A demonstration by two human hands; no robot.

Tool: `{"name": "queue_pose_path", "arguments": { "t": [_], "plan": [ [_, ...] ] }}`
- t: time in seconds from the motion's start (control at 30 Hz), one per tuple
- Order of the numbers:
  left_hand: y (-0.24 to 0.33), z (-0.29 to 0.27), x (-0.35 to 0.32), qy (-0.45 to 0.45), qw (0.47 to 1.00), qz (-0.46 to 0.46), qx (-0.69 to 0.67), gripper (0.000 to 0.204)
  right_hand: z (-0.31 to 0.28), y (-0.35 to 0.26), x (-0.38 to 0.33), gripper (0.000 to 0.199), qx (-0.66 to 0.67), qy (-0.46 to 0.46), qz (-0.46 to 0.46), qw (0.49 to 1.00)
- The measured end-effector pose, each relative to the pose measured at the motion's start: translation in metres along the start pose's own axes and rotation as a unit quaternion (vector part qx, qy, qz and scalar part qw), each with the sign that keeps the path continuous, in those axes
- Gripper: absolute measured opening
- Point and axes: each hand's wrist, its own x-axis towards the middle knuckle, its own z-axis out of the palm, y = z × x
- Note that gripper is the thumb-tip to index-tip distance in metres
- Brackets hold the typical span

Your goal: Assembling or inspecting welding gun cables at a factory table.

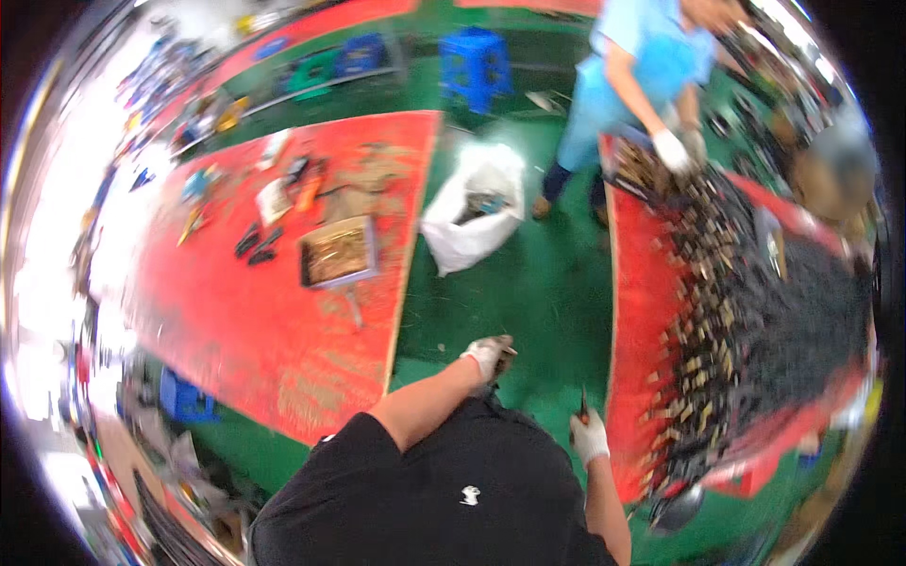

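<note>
Head: slim object (584,404) partly beyond right grip (591,437)

matt cloth gloves (591,439), plastic stool (475,58), glossy floor (552,292) (smooth-looking).

- The left forearm (429,406), bare, is angled far and to the right, across the front of the body.
- The left hand (486,358), gloved in white, is held farther out than the right, with its fingers bent; the finger detail is blurred.
- The right forearm (609,509), also bare, is held lower, at the right side.
- The right hand (591,438), likewise gloved, is pointed far, its fingers curled.
</note>
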Motion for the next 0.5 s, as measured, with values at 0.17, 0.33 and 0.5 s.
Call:
{"name": "queue_pose_path", "arguments": {
  "t": [0.17, 0.33, 0.5],
  "plan": [
    [0.04, -0.015, 0.074, 0.016, 0.999, -0.034, 0.009, 0.03, 0.022, 0.005, -0.012, 0.015, 0.077, 0.1, 0.019, 0.992],
    [0.211, -0.002, 0.132, -0.055, 0.989, 0.109, -0.085, 0.025, 0.036, 0.005, -0.066, 0.015, 0.108, 0.141, 0.135, 0.975],
    [0.266, 0.008, 0.155, 0.096, 0.985, 0.143, 0.023, 0.065, 0.064, 0.047, -0.109, 0.016, 0.147, 0.211, 0.167, 0.952]
  ]
}}
